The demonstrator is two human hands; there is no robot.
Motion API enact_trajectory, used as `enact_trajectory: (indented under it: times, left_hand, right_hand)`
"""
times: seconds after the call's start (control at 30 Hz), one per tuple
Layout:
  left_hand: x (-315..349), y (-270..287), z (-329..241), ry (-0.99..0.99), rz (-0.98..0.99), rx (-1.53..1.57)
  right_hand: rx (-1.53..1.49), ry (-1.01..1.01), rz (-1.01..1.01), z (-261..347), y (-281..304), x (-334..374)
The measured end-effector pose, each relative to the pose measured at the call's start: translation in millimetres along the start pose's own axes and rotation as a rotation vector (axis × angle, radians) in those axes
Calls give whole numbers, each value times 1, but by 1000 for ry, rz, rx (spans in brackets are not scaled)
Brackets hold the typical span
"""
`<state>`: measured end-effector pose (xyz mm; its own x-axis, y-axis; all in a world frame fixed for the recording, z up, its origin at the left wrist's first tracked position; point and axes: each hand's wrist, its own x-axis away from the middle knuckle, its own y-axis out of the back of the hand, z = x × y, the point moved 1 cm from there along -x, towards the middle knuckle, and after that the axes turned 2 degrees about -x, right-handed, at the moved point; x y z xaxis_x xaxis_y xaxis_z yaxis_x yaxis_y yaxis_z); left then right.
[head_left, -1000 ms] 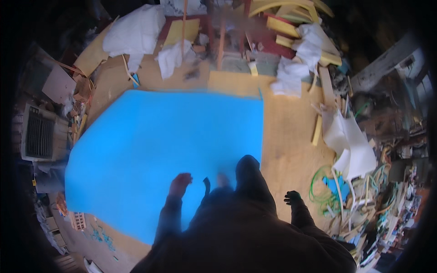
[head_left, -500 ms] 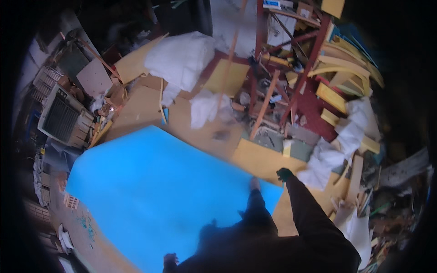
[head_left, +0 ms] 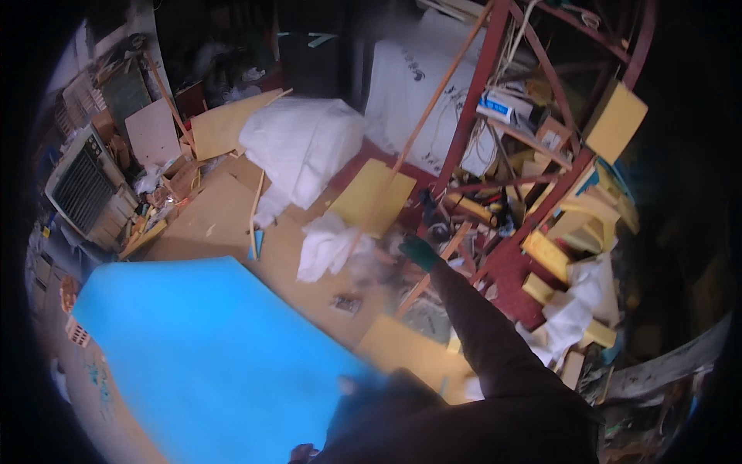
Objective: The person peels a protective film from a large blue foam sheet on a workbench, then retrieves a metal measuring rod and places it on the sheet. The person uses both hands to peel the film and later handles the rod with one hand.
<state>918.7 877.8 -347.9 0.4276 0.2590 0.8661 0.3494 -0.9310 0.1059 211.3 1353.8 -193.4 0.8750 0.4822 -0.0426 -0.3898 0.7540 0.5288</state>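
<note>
My right hand (head_left: 420,253), in a dark green glove, reaches out over cluttered wood pieces near a red metal frame (head_left: 475,100). Its fingers are blurred, and I cannot make out anything in them. Close by are a slanting wooden strip (head_left: 434,271) and the lower part of a long thin wooden pole (head_left: 417,127). My left hand (head_left: 303,452) hangs low at the bottom edge, mostly cut off, beside a large bright blue sheet (head_left: 224,348). Its finger pose is unclear. My foot (head_left: 348,384) is at the sheet's right edge.
White wrapped bundle (head_left: 305,147), crumpled white sheeting (head_left: 328,246) and a yellow foam panel (head_left: 373,197) lie ahead. Yellow foam blocks (head_left: 546,257) pile up on the right. An appliance with a dark grille (head_left: 85,189) stands left. A small dark object (head_left: 345,303) lies on the brown floor covering.
My view has shifted forward and right. My gloved right hand has moved from beside the blue sheet's corner to the clutter by the red frame. The left hand stays low.
</note>
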Motion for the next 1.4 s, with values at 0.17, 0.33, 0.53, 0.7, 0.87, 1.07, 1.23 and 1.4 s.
enact_trajectory:
  times: [0.17,0.33,0.53,0.7,0.87,1.07,1.23,1.4]
  left_hand:
    - [-35,1,-38,-174,-256,227]
    - [1,-49,-25,-119,-450,212]
    - [145,-291,64,22,-646,541]
    - [243,-467,71,509,-504,529]
    - [253,-568,73,573,-566,777]
    - [222,-552,47,251,-794,814]
    - [231,-532,23,74,-1001,844]
    - [237,-595,58,141,-1083,989]
  right_hand:
    - [884,595,-357,-48,70,-127]
    - [906,477,-478,-92,126,-246]
    - [292,19,-509,-103,170,-359]
    - [-318,-261,-660,-74,174,-401]
    - [-344,-100,-361,-1,106,-419]
    - [-196,324,29,92,-52,-388]
    - [-173,503,449,153,-174,-320]
    - [-236,503,795,198,-250,-243]
